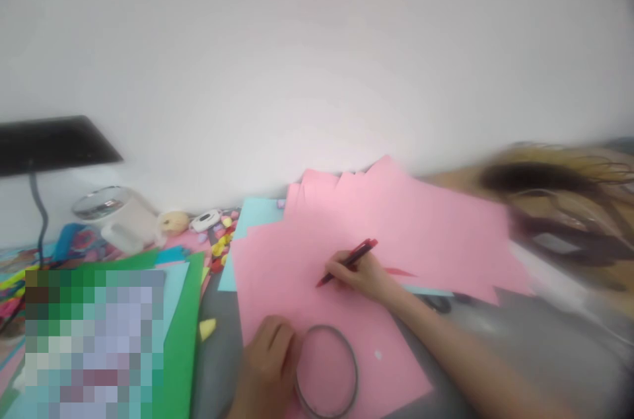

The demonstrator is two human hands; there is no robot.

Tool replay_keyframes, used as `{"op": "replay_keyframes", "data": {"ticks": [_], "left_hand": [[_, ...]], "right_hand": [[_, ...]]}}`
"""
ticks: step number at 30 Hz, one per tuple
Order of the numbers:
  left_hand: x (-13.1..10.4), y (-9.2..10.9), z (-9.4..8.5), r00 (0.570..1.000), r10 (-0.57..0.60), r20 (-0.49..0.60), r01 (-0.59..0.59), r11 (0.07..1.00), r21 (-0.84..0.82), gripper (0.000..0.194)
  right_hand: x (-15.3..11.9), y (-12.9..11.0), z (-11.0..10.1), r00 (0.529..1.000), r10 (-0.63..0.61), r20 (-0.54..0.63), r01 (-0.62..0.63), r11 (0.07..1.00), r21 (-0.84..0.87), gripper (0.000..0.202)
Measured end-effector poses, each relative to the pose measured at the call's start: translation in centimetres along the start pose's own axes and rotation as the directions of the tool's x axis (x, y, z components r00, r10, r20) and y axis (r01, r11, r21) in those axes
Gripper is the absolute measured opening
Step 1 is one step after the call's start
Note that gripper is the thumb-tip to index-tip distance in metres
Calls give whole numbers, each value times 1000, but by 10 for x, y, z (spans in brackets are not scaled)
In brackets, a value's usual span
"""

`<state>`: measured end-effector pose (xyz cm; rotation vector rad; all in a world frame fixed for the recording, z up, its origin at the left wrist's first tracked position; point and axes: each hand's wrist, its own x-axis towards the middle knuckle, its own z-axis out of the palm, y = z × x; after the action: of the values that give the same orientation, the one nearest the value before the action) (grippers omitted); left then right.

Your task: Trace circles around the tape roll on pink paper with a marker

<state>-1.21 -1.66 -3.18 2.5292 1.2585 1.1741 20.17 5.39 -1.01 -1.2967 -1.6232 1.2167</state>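
Observation:
Pink paper (277,273) lies on the grey table under both hands. My right hand (359,273) is closed around a dark pen with red ends (354,260), its tip low over the paper. A thin dark ring (355,366) rests flat near the paper's lower part. My left hand (271,356) is beside the ring's left edge, fingers curled and pressed together; whether they grip anything is hidden. A small pale spot (378,355) shows on the paper right of the ring.
More pink sheets (446,227) fan out behind, over light blue paper (257,211). At left are green paper (181,340), a white mug (131,224), a lamp (54,141) and small colourful pieces (222,244). Blurred bags (559,221) sit at right.

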Motion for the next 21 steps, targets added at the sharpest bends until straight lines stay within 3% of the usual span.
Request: {"op": "replay_keyframes", "data": {"ticks": [6,13,21], "left_hand": [[-2,-2,-1,999,-12,48,12,1000,4,17],[1,0,-2,1000,6,-1,-6,1000,13,17],[0,0,-2,1000,-9,29,8,1000,16,17]], "right_hand": [[1,3,0,1000,-16,-5,16,1000,20,22],[-1,-2,-3,983,-183,5,183,983,-11,13],[-2,-2,-6,981,-188,48,190,981,-35,17]]}}
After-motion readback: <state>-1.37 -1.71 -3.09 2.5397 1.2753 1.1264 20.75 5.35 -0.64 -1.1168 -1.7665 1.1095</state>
